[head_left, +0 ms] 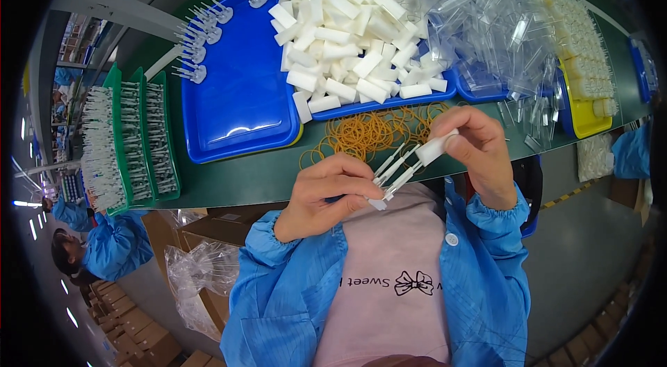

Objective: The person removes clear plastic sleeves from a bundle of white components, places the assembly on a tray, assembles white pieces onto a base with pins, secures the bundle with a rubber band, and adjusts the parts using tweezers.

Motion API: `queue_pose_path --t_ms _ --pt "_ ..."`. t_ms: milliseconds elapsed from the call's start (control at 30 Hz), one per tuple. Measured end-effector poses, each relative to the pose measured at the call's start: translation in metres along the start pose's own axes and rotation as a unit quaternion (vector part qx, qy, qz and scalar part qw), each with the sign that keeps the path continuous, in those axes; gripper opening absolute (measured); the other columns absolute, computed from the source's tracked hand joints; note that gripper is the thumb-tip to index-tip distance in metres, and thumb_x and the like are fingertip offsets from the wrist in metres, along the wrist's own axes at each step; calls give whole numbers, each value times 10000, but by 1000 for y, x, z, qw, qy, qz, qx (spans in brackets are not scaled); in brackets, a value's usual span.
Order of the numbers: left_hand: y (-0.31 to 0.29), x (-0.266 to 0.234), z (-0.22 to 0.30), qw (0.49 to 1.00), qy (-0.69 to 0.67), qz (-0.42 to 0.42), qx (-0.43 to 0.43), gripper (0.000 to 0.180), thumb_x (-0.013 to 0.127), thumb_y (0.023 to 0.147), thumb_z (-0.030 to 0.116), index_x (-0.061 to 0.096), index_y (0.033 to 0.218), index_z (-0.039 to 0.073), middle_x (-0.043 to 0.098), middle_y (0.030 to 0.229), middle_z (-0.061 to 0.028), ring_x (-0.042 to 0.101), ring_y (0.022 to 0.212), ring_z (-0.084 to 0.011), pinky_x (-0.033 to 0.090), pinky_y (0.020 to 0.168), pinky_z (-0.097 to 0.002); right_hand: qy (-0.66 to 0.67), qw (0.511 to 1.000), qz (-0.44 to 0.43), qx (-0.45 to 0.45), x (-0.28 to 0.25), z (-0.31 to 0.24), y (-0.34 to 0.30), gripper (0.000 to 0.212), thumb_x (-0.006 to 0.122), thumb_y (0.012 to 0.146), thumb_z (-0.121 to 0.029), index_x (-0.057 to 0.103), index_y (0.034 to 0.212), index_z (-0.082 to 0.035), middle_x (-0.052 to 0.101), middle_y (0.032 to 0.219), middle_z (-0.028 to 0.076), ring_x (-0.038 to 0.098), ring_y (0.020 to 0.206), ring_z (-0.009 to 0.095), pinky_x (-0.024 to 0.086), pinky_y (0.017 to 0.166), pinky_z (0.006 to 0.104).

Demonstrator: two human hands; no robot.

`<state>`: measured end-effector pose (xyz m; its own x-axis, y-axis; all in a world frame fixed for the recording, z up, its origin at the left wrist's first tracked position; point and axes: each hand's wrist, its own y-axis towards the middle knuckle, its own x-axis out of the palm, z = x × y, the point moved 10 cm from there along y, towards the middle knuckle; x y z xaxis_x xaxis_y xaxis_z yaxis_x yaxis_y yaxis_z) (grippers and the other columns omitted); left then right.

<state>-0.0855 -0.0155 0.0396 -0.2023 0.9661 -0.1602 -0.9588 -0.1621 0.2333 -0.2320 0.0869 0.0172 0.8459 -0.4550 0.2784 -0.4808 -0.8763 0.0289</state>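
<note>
My left hand (323, 193) pinches the base of a small white plastic part with several thin prongs (399, 176), held in front of my chest at the table's near edge. Between the thumb and fingers of my right hand (483, 152) is a white foam block (435, 149). The block meets the tips of some prongs; whether they go into it I cannot tell. Just beyond my hands lies a loose heap of yellow-brown rubber bands (372, 132). A large pile of similar white foam pieces (347, 40) fills a blue tray behind them.
Pronged white assemblies (198, 37) stand along the left rim of a blue tray (240, 106). Green racks (149, 138) of white parts stand far left. Transparent plastic sleeves (486, 27) are heaped right, beside a yellow tray (587, 113). Another person (114, 249) in blue is at left.
</note>
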Motion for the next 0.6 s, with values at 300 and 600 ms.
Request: queue_pose_path --t_ms 300,600 --pt "-5 -3 -4 998 -45 38 -11 216 671 763 -21 720 962 49 569 974 -98 555 832 -164 461 659 -251 19 1000 -16 17 -3 5 -3 119 634 867 -98 627 937 -2 609 913 39 551 876 102 430 786 250" --pt "1 -3 4 993 104 58 15 309 711 738 9 677 1045 28 610 961 -119 592 834 -211 480 689 -283 -148 984 -93 -21 44 3 -5 78 648 811 -53 657 877 -14 626 858 60 548 849 168 416 778 289"
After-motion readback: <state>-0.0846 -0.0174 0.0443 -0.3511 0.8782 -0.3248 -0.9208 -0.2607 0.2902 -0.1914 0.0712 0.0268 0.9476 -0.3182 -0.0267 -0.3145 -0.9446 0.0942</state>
